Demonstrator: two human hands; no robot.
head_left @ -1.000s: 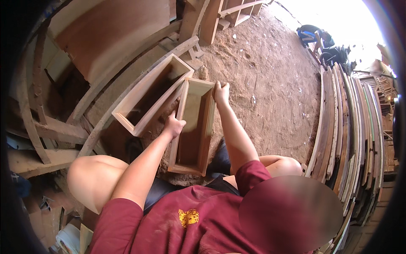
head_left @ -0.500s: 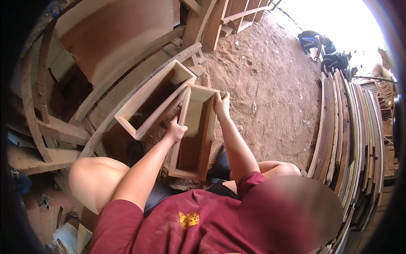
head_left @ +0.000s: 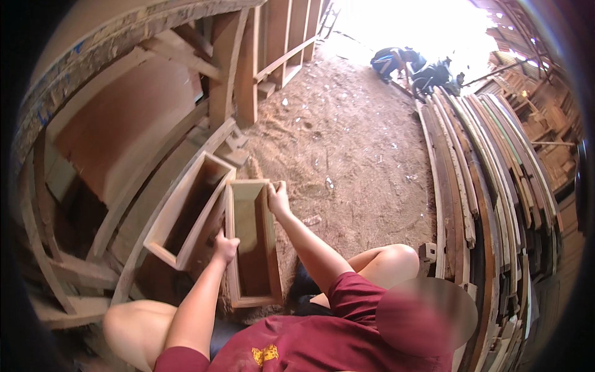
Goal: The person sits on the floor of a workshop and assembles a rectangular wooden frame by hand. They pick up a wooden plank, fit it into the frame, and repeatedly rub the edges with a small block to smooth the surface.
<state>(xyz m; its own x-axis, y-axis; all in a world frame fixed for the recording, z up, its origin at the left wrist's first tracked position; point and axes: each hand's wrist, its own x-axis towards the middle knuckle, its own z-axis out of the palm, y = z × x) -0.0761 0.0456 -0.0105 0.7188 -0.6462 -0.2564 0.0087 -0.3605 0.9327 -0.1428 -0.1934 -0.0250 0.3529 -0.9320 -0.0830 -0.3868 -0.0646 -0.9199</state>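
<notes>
A narrow open wooden box, like a drawer, lies between my legs with its inside facing up and a pale panel at its bottom. My left hand is closed on its left side wall. At the far right corner, my right hand grips the rim, its fingers wrapped over the edge. Another similar wooden box sits just to the left, slanted, its far end touching or very near the first box's far left corner. Neither hand touches that one.
Long wooden boards are stacked on the right. To the left stands a wooden frame with a broad brown panel behind it. Sandy ground stretches ahead, towards a parked motorbike and upright wooden shelving.
The whole view has tilted upward and shifted, so the boxes appear lower and further left. Both hands keep their hold on the same box, which shows little movement against the other box.
</notes>
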